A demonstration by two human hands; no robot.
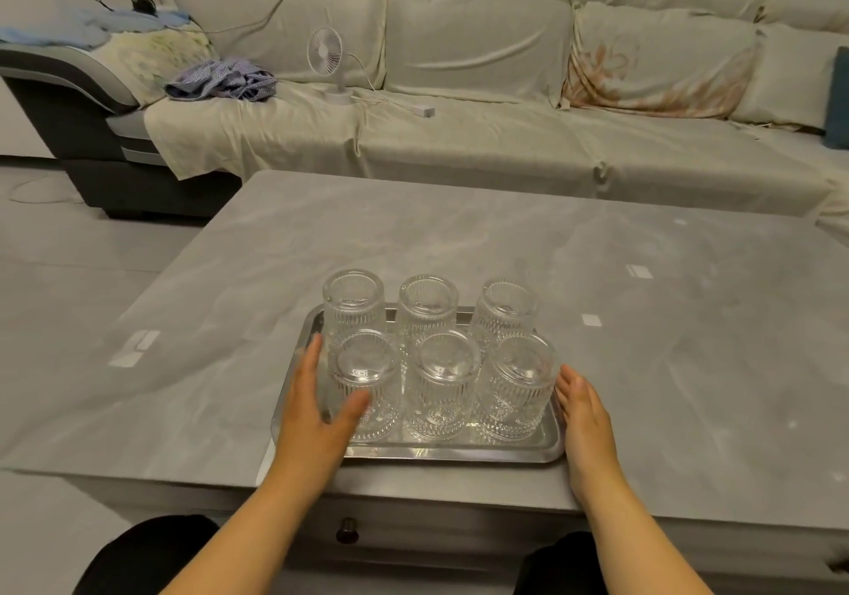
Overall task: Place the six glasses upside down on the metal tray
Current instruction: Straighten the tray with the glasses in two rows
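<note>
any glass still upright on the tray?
No: all six glasses stand base-up, in two rows of three, on the metal tray.

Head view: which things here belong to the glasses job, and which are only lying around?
Belong to the job:
- six glasses, all upside down
- metal tray
- left hand, open beside the tray
- right hand, open beside the tray

Only lying around:
- small fan
- striped cloth
- power strip
</note>
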